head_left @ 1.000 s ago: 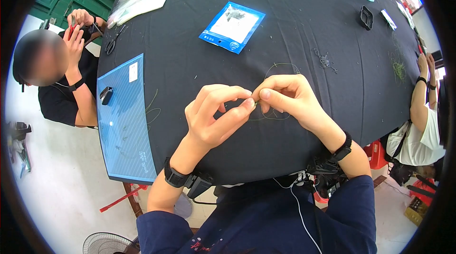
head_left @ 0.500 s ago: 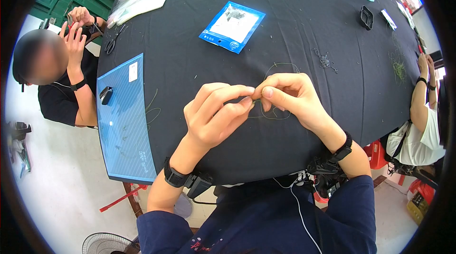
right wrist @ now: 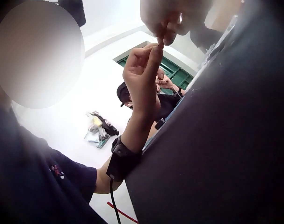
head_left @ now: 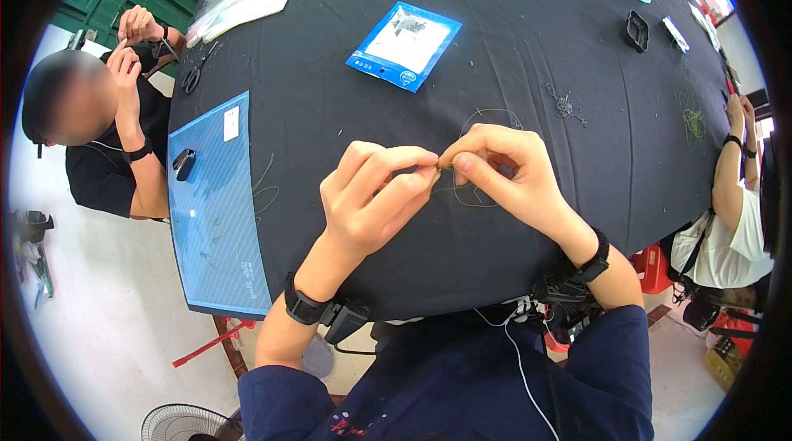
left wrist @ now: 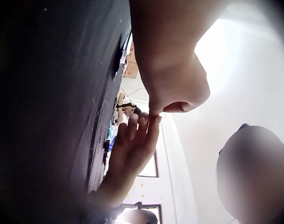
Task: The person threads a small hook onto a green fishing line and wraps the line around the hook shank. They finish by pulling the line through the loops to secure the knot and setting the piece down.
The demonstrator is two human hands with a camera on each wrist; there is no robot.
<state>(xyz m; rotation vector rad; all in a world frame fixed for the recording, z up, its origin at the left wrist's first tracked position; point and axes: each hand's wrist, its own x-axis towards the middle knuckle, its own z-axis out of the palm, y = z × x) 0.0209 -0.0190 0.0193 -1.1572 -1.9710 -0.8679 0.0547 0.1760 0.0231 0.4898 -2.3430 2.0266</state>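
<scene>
In the head view my left hand point(head_left: 363, 193) and right hand point(head_left: 507, 169) meet fingertip to fingertip above the black table. Thumb and forefinger of each pinch a thin green line point(head_left: 495, 110), which looks like fishing line. A loop of it arcs up behind the right hand, and more hangs in a curve below the fingers. Whatever small part lies right between the fingertips is hidden. From the left wrist, my left hand point(left wrist: 174, 88) shows above the right hand point(left wrist: 132, 144), tips together. The right wrist view has the same contact, left hand point(right wrist: 144, 77) below right hand point(right wrist: 165, 21).
Ahead lies a blue-and-white packet point(head_left: 404, 47), with a dark tangled clump point(head_left: 564, 105) to its right. A blue mat point(head_left: 216, 235) at left carries a small black object point(head_left: 184, 165). Scissors point(head_left: 196, 74) and a black tray point(head_left: 635, 31) lie farther off. People sit at both sides.
The right hand has shifted slightly up and its fingertips have closed in on the left hand's. The lower curve of line has moved a little. The person at left has moved their hands.
</scene>
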